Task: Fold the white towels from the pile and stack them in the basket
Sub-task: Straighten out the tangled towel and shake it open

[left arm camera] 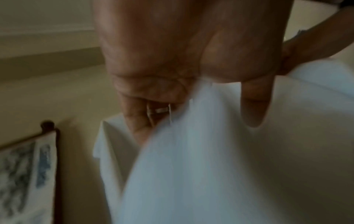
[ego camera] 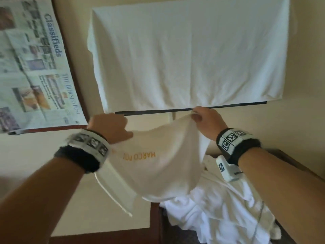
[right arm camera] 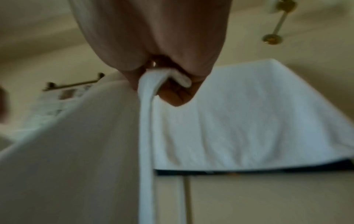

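I hold a white towel (ego camera: pixel 158 166) with orange lettering up in the air between both hands. My left hand (ego camera: pixel 112 127) grips its left top edge, and the left wrist view shows curled fingers and thumb pinching the white towel (left arm camera: pixel 210 151). My right hand (ego camera: pixel 202 118) pinches the right top corner; in the right wrist view the hem of the white towel (right arm camera: pixel 147 136) hangs down from the pinch. Below, at the lower right, lies the pile of crumpled white towels (ego camera: pixel 219 208). No basket is in view.
A white cloth (ego camera: pixel 184 53) hangs over a dark flat panel on the beige wall ahead. A newspaper (ego camera: pixel 33 64) hangs on a rail at the left. Dark wooden furniture (ego camera: pixel 156 219) holds the pile. A brass wall fitting (right arm camera: pixel 273 34) shows at upper right.
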A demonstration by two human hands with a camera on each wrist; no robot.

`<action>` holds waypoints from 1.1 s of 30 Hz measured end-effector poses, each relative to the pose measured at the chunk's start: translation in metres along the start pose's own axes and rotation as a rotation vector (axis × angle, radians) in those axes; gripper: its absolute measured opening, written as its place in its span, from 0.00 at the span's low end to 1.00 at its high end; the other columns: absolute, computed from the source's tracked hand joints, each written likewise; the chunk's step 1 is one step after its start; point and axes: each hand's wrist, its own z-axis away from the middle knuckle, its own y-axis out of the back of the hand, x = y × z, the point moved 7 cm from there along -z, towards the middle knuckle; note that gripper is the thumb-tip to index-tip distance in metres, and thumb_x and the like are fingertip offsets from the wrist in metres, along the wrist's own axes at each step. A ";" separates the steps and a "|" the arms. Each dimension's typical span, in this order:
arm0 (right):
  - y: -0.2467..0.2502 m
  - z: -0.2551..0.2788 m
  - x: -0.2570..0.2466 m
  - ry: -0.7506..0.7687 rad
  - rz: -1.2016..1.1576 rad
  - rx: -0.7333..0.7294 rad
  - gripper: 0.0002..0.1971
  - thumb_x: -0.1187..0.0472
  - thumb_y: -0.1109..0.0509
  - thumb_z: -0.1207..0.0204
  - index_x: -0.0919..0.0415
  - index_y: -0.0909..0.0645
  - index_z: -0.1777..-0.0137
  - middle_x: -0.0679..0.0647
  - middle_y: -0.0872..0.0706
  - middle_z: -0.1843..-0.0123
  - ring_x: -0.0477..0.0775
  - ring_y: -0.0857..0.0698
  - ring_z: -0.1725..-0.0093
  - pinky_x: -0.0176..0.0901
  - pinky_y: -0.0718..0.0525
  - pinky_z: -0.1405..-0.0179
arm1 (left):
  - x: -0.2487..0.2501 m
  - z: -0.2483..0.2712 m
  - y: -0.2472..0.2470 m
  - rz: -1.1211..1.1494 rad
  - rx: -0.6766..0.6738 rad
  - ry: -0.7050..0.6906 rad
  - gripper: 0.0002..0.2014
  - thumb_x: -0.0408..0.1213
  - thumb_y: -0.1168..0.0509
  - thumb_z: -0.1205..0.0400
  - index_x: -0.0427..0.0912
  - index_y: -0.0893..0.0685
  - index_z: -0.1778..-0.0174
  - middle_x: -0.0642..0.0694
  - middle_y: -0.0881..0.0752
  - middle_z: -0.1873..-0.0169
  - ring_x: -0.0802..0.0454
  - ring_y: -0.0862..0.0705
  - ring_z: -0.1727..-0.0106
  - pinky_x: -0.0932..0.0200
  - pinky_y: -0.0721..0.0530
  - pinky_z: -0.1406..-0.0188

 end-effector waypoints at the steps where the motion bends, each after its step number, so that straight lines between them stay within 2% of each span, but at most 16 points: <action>1: 0.000 0.003 -0.035 0.074 -0.018 0.014 0.08 0.58 0.39 0.18 0.51 0.18 0.51 0.56 0.12 0.54 0.62 0.16 0.53 0.50 0.20 0.55 | 0.006 0.006 -0.013 0.093 -0.031 -0.065 0.29 0.68 0.36 0.22 0.58 0.22 0.28 0.51 0.16 0.35 0.47 0.17 0.34 0.46 0.20 0.33; 3: -0.002 0.009 -0.098 0.225 0.011 -0.001 0.08 0.59 0.38 0.20 0.51 0.16 0.52 0.53 0.11 0.54 0.61 0.16 0.54 0.50 0.18 0.54 | 0.030 0.019 -0.033 0.529 -0.092 -0.192 0.34 0.66 0.28 0.25 0.57 0.25 0.25 0.50 0.16 0.38 0.49 0.17 0.37 0.48 0.21 0.34; 5: -0.011 0.018 -0.144 0.341 0.114 -0.062 0.07 0.59 0.36 0.21 0.51 0.16 0.53 0.49 0.12 0.54 0.58 0.17 0.54 0.49 0.20 0.55 | 0.040 0.027 -0.039 0.875 -0.007 -0.230 0.17 0.54 0.27 0.20 0.46 0.16 0.44 0.46 0.13 0.54 0.47 0.15 0.53 0.50 0.18 0.50; 6: -0.015 0.021 -0.157 0.370 0.151 -0.099 0.06 0.58 0.34 0.21 0.51 0.15 0.53 0.48 0.12 0.54 0.57 0.17 0.54 0.48 0.21 0.55 | 0.036 0.029 -0.039 0.971 0.067 -0.219 0.12 0.47 0.29 0.17 0.41 0.17 0.56 0.45 0.15 0.64 0.46 0.18 0.62 0.50 0.21 0.59; 8: -0.021 0.026 -0.163 0.342 0.137 -0.172 0.04 0.56 0.29 0.24 0.52 0.12 0.53 0.48 0.11 0.55 0.53 0.16 0.54 0.47 0.20 0.55 | 0.018 0.034 -0.037 1.058 0.159 -0.202 0.17 0.41 0.32 0.15 0.37 0.22 0.68 0.48 0.24 0.74 0.51 0.28 0.72 0.55 0.30 0.68; 10: -0.027 0.031 -0.153 0.269 0.105 -0.239 0.07 0.54 0.24 0.27 0.54 0.11 0.52 0.50 0.11 0.57 0.52 0.15 0.54 0.45 0.19 0.56 | 0.002 0.042 -0.030 1.083 0.199 -0.236 0.18 0.39 0.33 0.15 0.33 0.22 0.69 0.49 0.27 0.75 0.54 0.32 0.73 0.61 0.34 0.71; 13: -0.042 0.037 -0.129 0.129 0.128 -0.277 0.10 0.54 0.23 0.27 0.61 0.12 0.60 0.55 0.12 0.64 0.51 0.16 0.62 0.43 0.23 0.63 | -0.012 0.054 -0.020 1.058 0.161 -0.307 0.17 0.38 0.34 0.14 0.31 0.17 0.66 0.46 0.24 0.74 0.54 0.29 0.71 0.61 0.29 0.68; 15: -0.053 0.041 -0.110 0.001 -0.117 -0.253 0.15 0.54 0.21 0.29 0.67 0.15 0.64 0.59 0.15 0.68 0.50 0.21 0.68 0.44 0.25 0.64 | -0.020 0.060 -0.018 1.058 0.126 -0.313 0.16 0.39 0.34 0.14 0.30 0.16 0.63 0.44 0.23 0.73 0.54 0.27 0.71 0.59 0.27 0.66; 17: -0.060 0.047 -0.098 -0.084 -0.408 -0.209 0.23 0.51 0.20 0.31 0.74 0.19 0.62 0.61 0.21 0.68 0.51 0.25 0.65 0.47 0.25 0.60 | -0.031 0.063 -0.022 1.044 0.101 -0.277 0.15 0.39 0.34 0.14 0.32 0.14 0.63 0.46 0.21 0.73 0.55 0.26 0.73 0.59 0.26 0.65; 19: -0.065 0.051 -0.098 -0.111 -0.564 -0.188 0.26 0.48 0.22 0.30 0.75 0.23 0.59 0.60 0.23 0.65 0.52 0.25 0.62 0.53 0.22 0.60 | -0.036 0.068 -0.032 1.026 0.077 -0.234 0.14 0.41 0.34 0.14 0.39 0.12 0.62 0.48 0.15 0.72 0.55 0.19 0.72 0.57 0.20 0.64; 21: -0.066 0.050 -0.112 -0.058 -0.605 -0.177 0.21 0.49 0.25 0.27 0.72 0.19 0.56 0.63 0.18 0.62 0.52 0.21 0.61 0.57 0.17 0.59 | -0.030 0.074 -0.039 1.013 0.051 -0.210 0.11 0.47 0.33 0.15 0.47 0.13 0.61 0.47 0.11 0.70 0.53 0.13 0.71 0.55 0.14 0.68; 23: -0.062 0.048 -0.134 0.043 -0.537 -0.162 0.12 0.54 0.26 0.23 0.65 0.16 0.57 0.58 0.15 0.63 0.47 0.19 0.62 0.49 0.18 0.59 | -0.022 0.077 -0.036 0.997 0.145 -0.196 0.11 0.51 0.33 0.15 0.50 0.15 0.60 0.49 0.11 0.70 0.55 0.13 0.72 0.56 0.14 0.70; 25: -0.057 0.045 -0.154 0.157 -0.461 -0.156 0.07 0.57 0.26 0.22 0.58 0.15 0.59 0.52 0.14 0.64 0.45 0.19 0.65 0.42 0.20 0.59 | -0.017 0.076 -0.028 1.077 0.276 -0.178 0.12 0.50 0.33 0.15 0.49 0.15 0.61 0.49 0.13 0.67 0.52 0.14 0.68 0.51 0.14 0.65; 28: -0.047 0.041 -0.165 0.216 -0.503 -0.093 0.06 0.58 0.26 0.21 0.59 0.15 0.58 0.52 0.12 0.63 0.48 0.16 0.63 0.41 0.19 0.60 | -0.018 0.069 -0.023 1.191 0.365 -0.128 0.12 0.47 0.34 0.14 0.48 0.12 0.59 0.49 0.12 0.65 0.45 0.13 0.59 0.39 0.11 0.55; 30: -0.046 0.041 -0.167 0.235 -0.555 -0.102 0.09 0.56 0.26 0.21 0.61 0.16 0.59 0.54 0.14 0.65 0.51 0.19 0.65 0.40 0.21 0.64 | -0.023 0.069 -0.017 1.292 0.441 -0.079 0.11 0.44 0.34 0.13 0.47 0.12 0.59 0.50 0.12 0.66 0.48 0.14 0.61 0.44 0.12 0.55; 33: -0.065 0.042 -0.156 0.227 -0.513 -0.213 0.18 0.54 0.28 0.21 0.63 0.26 0.67 0.52 0.27 0.72 0.47 0.29 0.73 0.40 0.31 0.72 | -0.025 0.079 0.007 1.305 0.587 -0.073 0.11 0.37 0.35 0.12 0.48 0.14 0.60 0.55 0.15 0.67 0.63 0.20 0.65 0.66 0.21 0.61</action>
